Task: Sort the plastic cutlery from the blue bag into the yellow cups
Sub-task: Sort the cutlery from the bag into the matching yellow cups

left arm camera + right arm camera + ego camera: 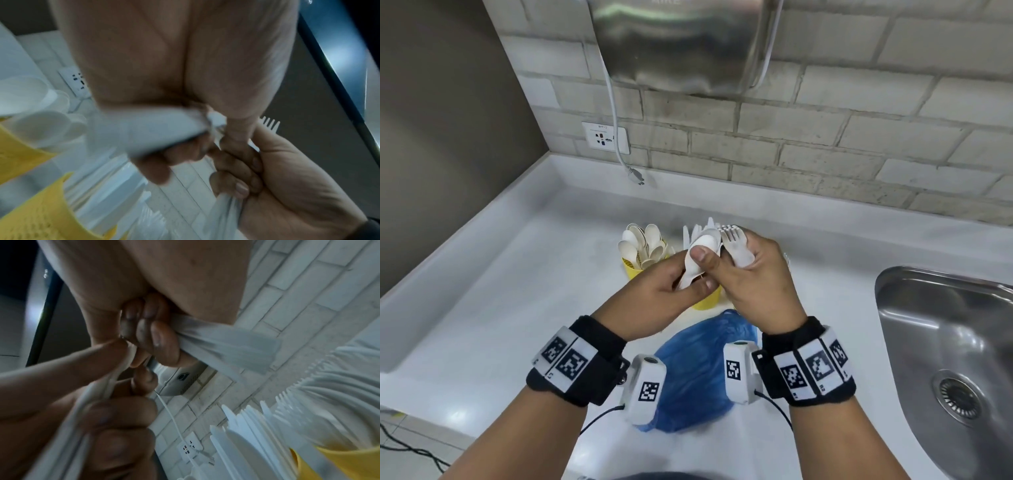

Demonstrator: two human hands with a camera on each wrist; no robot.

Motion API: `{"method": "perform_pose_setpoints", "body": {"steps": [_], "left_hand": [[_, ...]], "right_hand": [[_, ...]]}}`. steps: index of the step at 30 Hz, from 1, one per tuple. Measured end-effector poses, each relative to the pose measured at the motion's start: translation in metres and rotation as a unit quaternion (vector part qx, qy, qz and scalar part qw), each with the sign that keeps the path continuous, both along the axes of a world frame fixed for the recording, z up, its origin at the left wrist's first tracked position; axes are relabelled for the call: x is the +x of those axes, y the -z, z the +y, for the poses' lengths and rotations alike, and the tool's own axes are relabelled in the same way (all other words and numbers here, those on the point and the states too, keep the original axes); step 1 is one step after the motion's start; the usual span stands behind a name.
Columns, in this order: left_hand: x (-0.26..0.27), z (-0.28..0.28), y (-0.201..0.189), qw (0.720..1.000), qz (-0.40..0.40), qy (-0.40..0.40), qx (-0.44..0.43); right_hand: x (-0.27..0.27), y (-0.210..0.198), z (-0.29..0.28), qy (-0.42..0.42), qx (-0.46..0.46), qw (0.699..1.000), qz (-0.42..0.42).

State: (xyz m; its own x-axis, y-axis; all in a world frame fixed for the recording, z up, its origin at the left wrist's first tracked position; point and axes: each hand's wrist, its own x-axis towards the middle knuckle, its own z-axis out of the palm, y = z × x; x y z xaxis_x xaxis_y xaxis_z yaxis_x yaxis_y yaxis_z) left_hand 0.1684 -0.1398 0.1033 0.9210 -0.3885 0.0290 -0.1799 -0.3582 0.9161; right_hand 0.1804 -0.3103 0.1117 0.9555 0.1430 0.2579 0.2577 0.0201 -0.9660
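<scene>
close to the person, on the white counter (482, 308), lies the blue bag (695, 373), flat and crumpled, between the two wrists. just past it the two hands meet above the cups. the left hand (671, 287) has its fingers curled round a small bunch of white spoons (700, 253), with the thumb under the handles. the right hand (753, 277) has its fingers curled round a bunch of white forks (736, 245), tines up, and its thumb presses on the top spoon's bowl. so the two bunches touch each other.

under and behind the hands stand the yellow cups. the left cup (631, 270) is full of spoons, bowls up. the middle cup (707, 299) is mostly hidden by the hands, and knives (695, 231) stick up from it. from the right wrist, forks in a third cup (337, 459) show beside the knives.

to the right is a steel sink (945, 342). at the back is a tile wall with a socket (606, 137), a loose cord (616, 130) and a steel box (681, 44) up high.
</scene>
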Motion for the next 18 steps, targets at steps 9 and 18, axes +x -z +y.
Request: {"method": "perform_pose_setpoints", "body": {"steps": [9, 18], "left_hand": [[0.022, 0.038, -0.013, 0.979, -0.129, -0.148, 0.063], [0.074, 0.070, 0.026, 0.918, -0.188, -0.332, 0.105]], "right_hand": [[0.010, 0.005, -0.003, 0.069, 0.008, 0.996, -0.054], [0.022, 0.009, -0.035, 0.189, 0.110, 0.975, 0.041]]}}
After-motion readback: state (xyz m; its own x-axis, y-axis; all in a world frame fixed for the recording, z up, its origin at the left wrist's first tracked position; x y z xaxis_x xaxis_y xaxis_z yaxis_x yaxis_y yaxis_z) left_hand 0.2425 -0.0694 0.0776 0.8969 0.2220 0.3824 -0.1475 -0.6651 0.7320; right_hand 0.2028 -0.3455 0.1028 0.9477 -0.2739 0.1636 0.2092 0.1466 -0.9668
